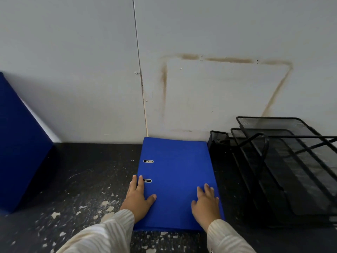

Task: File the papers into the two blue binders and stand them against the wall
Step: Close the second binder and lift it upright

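I have the blue binder [175,170] lying shut and flat on the worktop [82,179]. Its long axis runs straight away from me, and its far end is at the back edge under the wall [91,70]. Both hands rest on the near end of the cover, fingers straight and gripping nothing. My left hand [137,199] is on the spine-side edge and my right hand [206,205] on the opening edge. To stand it up, I judge the near end must swing up about the far edge. The mesh tray [284,161] crowds its right side. What looks like the other binder [20,143] leans at the worktop's left edge.
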`<state>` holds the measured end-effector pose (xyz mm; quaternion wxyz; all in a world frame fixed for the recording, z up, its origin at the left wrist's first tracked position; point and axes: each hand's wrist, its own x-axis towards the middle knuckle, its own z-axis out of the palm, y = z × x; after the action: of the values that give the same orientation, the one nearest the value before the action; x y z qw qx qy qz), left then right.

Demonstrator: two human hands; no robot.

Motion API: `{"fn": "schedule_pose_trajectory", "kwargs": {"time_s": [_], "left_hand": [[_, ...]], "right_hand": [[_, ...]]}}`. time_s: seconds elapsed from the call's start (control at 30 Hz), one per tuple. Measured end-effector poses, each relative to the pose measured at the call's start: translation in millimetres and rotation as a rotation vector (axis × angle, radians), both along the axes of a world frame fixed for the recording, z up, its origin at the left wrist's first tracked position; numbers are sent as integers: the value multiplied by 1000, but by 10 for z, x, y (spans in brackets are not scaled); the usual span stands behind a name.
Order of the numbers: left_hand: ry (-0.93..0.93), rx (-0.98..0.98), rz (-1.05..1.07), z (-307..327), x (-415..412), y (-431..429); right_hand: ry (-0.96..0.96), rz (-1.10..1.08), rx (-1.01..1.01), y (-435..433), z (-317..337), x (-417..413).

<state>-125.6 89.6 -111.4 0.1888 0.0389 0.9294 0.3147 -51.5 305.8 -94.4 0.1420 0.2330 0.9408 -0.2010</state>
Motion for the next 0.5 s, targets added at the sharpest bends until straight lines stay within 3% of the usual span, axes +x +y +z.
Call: {"fn": "schedule_pose_trajectory", "kwargs": {"time_s": [0.5], "left_hand": [[-32,387,245,21,-1111,203]], "right_hand": [[142,266,-126,-676,-55,-895]]}}
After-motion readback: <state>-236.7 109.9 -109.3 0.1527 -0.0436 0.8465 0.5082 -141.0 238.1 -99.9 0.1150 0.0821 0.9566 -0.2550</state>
